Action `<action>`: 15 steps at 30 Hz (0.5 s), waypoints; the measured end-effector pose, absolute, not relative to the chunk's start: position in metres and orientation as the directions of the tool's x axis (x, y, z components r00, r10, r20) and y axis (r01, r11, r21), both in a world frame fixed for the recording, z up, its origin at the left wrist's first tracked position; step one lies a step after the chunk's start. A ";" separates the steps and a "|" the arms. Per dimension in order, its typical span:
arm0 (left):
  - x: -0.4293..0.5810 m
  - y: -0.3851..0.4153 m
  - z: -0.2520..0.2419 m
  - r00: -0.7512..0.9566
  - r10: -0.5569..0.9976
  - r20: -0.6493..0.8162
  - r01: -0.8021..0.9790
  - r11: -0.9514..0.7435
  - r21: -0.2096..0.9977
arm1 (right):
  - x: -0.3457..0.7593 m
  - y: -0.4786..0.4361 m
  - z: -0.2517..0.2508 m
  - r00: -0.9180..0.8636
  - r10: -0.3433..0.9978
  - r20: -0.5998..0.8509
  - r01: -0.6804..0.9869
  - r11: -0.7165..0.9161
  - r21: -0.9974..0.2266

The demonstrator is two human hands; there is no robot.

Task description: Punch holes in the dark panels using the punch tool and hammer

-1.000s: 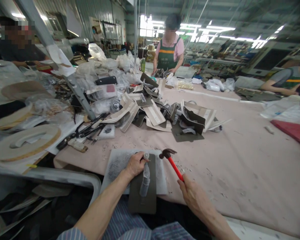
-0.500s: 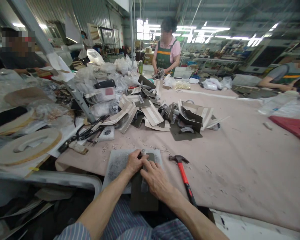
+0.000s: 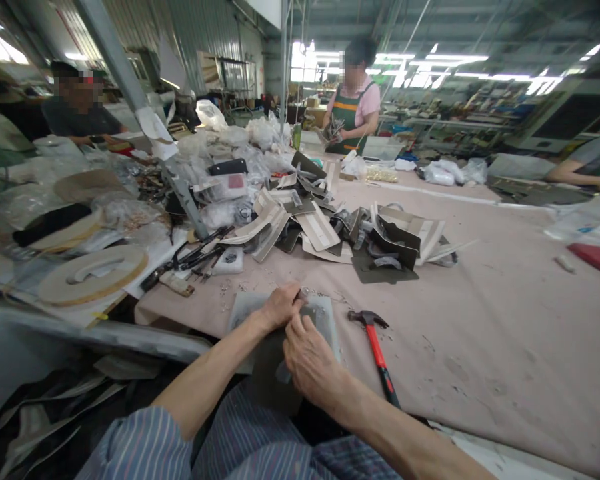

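A dark olive panel (image 3: 273, 377) lies partly over a pale board (image 3: 240, 308) at the table's front edge, its lower end hanging towards my lap. My left hand (image 3: 283, 305) is closed at the panel's upper part, with a small shiny piece (image 3: 304, 292) at its fingertips; what the fingers hold is too small to make out. Close beside it, my right hand (image 3: 307, 350) has its fingers curled and pinched on the panel. A translucent strip (image 3: 283, 372) shows on the panel below that hand. To the right lies a claw hammer (image 3: 377, 347) with a red and black handle.
Olive and cream folded pieces (image 3: 320, 227) are heaped beyond the board. Pliers-like tools (image 3: 185, 260), a tape roll (image 3: 93, 277) and plastic bags fill the left side. A slanted metal post (image 3: 180, 193) rises there. A co-worker (image 3: 353, 107) stands across the table; others sit at both sides.
My view has swung left, so the table appears further right. The panel has shifted left across the board. My right fingers have drawn in and curled more tightly.
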State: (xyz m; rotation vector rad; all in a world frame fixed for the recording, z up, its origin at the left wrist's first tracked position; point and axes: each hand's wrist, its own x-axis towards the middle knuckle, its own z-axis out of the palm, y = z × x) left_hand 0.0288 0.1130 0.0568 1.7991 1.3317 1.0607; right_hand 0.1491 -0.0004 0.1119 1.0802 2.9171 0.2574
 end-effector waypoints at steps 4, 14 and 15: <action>0.026 0.115 0.052 -0.108 0.993 0.053 0.133 -0.038 0.990 | 0.153 -0.004 0.106 -0.701 0.711 -0.058 0.696 0.700 0.161; -0.012 0.074 0.073 -0.177 0.949 0.260 0.358 -0.184 0.915 | 0.155 0.007 0.093 -0.178 0.983 -0.041 0.982 0.175 -0.076; -0.009 0.069 0.062 -0.142 0.963 0.229 0.348 -0.168 0.922 | 0.153 0.006 0.088 -0.140 0.989 -0.048 0.984 0.133 -0.121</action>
